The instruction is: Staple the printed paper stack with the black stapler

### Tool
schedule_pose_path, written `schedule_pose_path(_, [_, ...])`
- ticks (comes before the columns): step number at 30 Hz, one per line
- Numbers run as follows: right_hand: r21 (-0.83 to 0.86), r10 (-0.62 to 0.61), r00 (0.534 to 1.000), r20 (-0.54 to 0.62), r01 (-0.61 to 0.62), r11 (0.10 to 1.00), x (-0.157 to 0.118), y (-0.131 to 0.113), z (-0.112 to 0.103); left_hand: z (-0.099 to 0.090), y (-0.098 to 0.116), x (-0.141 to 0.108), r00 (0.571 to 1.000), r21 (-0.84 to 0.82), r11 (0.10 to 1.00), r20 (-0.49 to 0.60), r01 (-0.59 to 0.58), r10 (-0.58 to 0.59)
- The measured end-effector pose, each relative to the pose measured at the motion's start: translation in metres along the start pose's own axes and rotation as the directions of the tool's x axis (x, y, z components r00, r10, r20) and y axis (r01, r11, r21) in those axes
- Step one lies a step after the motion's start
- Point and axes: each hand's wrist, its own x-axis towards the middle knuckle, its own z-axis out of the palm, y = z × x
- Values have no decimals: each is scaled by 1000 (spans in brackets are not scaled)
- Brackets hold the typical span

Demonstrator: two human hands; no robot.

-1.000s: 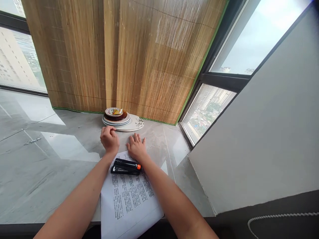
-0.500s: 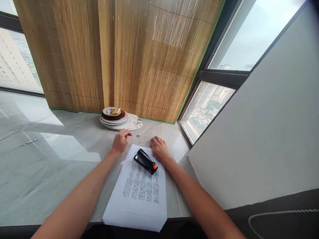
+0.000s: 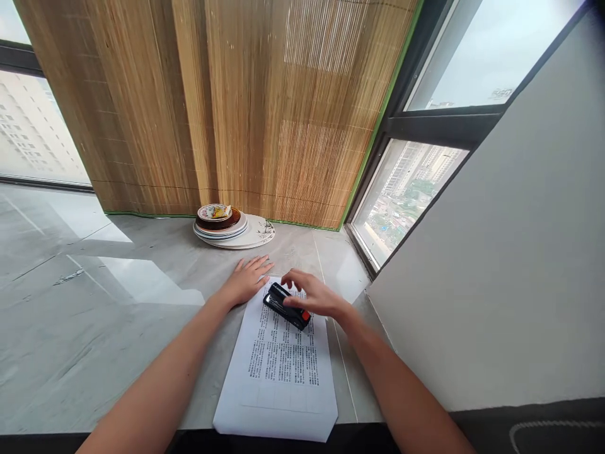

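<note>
A black stapler (image 3: 278,302) with an orange-red end lies slantwise on printed paper sheets (image 3: 283,394), near their far edge. My right hand (image 3: 314,295) is over the stapler from the right, fingers curved and spread, the thumb across its top; whether it touches is hard to tell. Palm down, my left hand (image 3: 248,280) lies flat with fingers apart at the paper's far left corner and holds nothing. The paper reaches to the near edge of the grey stone-like surface (image 3: 118,353).
Stacked plates (image 3: 221,228), a small patterned one on top, stand at the back beside a bamboo blind (image 3: 236,113). To the right are a dark-framed window (image 3: 411,183) and a white wall (image 3: 496,271).
My right hand has come off the paper's far right edge and moved left over the stapler. My left hand has gone from curled fingers to lying flat, hiding small grey pieces seen earlier.
</note>
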Motion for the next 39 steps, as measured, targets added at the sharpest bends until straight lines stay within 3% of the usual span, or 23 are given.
schedule_pose_path(3, [-57,21,997,76,-16,998,-4,-13,6,-3,2,-2,999,6,999,-35,34,-34])
schedule_pose_path(7, [-126,65,997,40,-59,990,-1,-10,16,-6,2,-3,997,21,998,-66,51,-49])
schedule_pose_path(14, [-49,-91,996,-2,91,995,-3,5,11,-8,3,-1,978,-26,980,-74,-196,194])
schedule_pose_path(20, [129,-182,981,61,173,976,-5,16,-6,-4,3,0,986,-41,988,-77,-148,145])
schedule_pose_path(25, [374,-116,962,245,17,927,-14,39,-34,-6,3,-1,990,-45,989,-31,-142,141])
schedule_pose_path(28, [475,-86,947,311,-77,876,-17,50,-38,-6,3,-1,990,-49,989,-28,-137,135])
schedule_pose_path(34, [535,-19,947,321,-164,829,-19,58,-33,-4,1,2,991,-108,989,-100,-97,86])
schedule_pose_path(39, [396,-33,973,229,-62,916,-16,44,-29,-3,-3,4,992,-132,988,-104,-81,67])
